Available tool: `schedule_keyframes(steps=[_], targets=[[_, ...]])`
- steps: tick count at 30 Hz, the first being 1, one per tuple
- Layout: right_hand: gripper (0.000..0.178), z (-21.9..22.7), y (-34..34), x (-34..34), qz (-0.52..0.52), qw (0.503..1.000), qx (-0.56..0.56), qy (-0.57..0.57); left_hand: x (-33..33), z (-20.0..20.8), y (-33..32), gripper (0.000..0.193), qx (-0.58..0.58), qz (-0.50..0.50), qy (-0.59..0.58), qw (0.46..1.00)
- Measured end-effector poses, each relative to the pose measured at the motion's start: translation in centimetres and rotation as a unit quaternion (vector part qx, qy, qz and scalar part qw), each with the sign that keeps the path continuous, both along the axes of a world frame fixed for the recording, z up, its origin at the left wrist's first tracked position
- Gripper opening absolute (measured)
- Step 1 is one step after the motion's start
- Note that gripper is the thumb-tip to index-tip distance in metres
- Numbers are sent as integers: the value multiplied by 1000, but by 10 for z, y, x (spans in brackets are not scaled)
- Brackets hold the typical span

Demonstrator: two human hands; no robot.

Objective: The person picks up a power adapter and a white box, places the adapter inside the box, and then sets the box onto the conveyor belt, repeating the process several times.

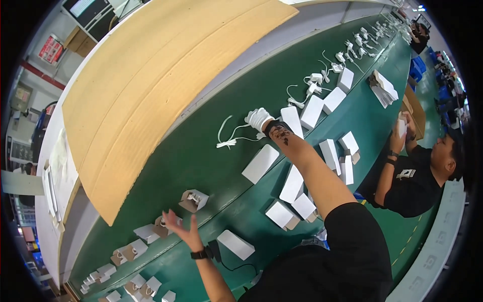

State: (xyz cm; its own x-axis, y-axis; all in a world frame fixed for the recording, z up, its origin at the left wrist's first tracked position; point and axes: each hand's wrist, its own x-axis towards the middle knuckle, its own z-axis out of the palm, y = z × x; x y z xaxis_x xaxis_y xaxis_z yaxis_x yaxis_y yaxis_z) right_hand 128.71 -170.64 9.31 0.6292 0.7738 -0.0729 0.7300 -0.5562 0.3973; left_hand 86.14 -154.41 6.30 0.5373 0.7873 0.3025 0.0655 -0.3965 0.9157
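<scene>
My right hand, in a white glove, is closed over the green bench. From it trails a white charger cable, tied in a small bundle; whatever the cable ends in is hidden inside the fingers. My left hand is bare, with its fingers spread and holding nothing. It hovers beside a small open carton. Another open white box with a white item inside stands just beyond it. Closed white boxes lie between my two arms.
A row of white chargers with cables runs along the bench to the far right. More white boxes lie near my right arm, and open cartons at the left. A large cardboard sheet covers the raised shelf. A co-worker at right holds a white box.
</scene>
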Motion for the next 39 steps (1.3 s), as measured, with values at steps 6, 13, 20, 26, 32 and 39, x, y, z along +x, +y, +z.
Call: schedule_keyframes(steps=[6, 13, 20, 26, 32, 39], targets=[[32, 76, -35, -105, 16, 943, 321, 85, -26, 34, -68, 45, -204, -153, -117, 960], [36, 113, -138, -251, 182, 790, 544, 218, 54, 43, -159, 67, -753, -372, -234, 490], [41, 23, -179, -299, 39, 411, 757, 507, 82, 4, -149, 50, -783, -416, -343, 310], [45, 27, -162, -340, 98, 125, 724, 671, 57, 18, -154, 40, -664, -401, -364, 515], [33, -12, -138, -347, -29, 457, 706, 541, 58, 29, -205, 45, -446, -309, -280, 792], [35, -3, -168, -311, -90, 333, 724, 597, 112, -31, -163, 66, 78, -219, -29, 972]])
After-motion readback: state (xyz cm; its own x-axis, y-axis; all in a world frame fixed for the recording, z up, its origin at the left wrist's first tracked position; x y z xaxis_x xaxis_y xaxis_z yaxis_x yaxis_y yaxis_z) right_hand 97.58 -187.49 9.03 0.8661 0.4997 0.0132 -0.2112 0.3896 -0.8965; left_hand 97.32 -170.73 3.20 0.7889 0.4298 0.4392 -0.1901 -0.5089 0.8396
